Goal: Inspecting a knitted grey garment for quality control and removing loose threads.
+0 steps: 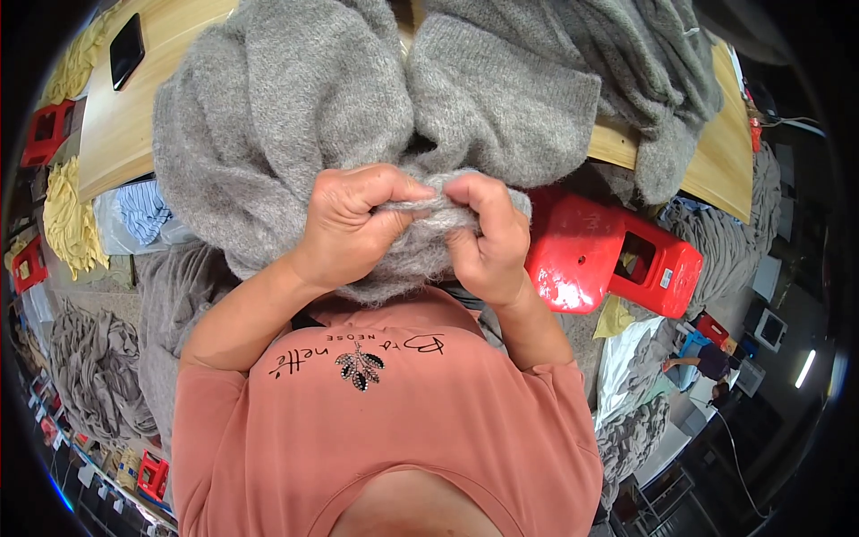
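Note:
A fuzzy grey knitted sweater [286, 98] lies bunched over the table edge and hangs down toward my lap. My left hand [358, 215] pinches a fold of its knit edge between thumb and forefinger. Close beside it, my right hand [488, 228] grips the same edge with thumb and bent fingers. A short stretch of the knit shows between the two hands. Whether a small tool or thread is between the fingertips cannot be made out. A ribbed grey knit part [510, 98] rests on the table just beyond my right hand.
Under the knitwear is a wooden table [121, 134], with a black phone [127, 52] at its far left. A red plastic stool [608, 255] stands at my right. Grey knit heaps [98, 367] and yellow garments [72, 219] lie around. Another person [711, 361] is off to the right.

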`<state>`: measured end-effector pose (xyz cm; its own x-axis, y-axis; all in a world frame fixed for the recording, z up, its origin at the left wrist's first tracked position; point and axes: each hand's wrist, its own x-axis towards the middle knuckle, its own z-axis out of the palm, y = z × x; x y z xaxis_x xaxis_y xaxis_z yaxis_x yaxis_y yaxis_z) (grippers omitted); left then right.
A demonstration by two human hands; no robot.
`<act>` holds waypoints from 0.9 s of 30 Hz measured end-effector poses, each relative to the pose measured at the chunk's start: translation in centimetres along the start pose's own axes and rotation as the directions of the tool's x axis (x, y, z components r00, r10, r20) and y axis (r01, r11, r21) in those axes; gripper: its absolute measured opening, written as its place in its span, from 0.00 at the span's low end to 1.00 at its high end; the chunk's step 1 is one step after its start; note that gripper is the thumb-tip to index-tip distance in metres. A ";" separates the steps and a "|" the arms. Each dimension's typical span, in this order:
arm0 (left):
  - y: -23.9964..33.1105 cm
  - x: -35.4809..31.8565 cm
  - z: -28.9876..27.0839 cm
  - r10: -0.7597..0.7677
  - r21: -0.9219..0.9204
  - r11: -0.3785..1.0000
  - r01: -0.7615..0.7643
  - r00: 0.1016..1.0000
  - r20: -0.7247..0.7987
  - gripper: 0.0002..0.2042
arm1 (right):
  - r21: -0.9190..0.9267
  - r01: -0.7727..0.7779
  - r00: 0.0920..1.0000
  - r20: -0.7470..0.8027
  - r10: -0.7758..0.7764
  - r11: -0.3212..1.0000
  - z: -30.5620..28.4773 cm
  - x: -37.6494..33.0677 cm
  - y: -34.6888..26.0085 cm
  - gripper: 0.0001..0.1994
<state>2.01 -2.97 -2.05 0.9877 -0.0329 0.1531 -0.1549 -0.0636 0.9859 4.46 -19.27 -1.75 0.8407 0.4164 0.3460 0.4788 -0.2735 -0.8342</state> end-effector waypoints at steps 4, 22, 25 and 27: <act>0.3 0.1 0.0 0.165 0.192 0.968 -0.161 0.986 -0.007 0.13 | 0.011 0.022 0.997 0.070 -0.023 1.000 -0.1 0.2 0.6 0.11; 0.3 -0.2 0.9 0.516 0.445 0.760 -0.474 0.856 0.031 0.13 | 0.248 -0.331 0.943 0.054 0.328 0.911 0.1 -1.2 -0.8 0.09; 0.4 -0.3 0.8 0.535 0.452 0.746 -0.489 0.844 0.031 0.12 | 0.291 -0.288 0.954 0.005 0.299 0.912 0.2 -1.4 -0.9 0.09; 0.4 -0.3 0.8 0.532 0.453 0.743 -0.492 0.845 0.046 0.12 | 0.103 -0.131 0.988 -0.066 0.138 0.986 0.4 -1.3 -0.8 0.09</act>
<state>1.62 -3.77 -1.74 0.7516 -0.1073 0.6509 -0.6117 -0.4827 0.6267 2.91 -19.27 -1.68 0.9136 0.3168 0.2548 0.3359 -0.2353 -0.9120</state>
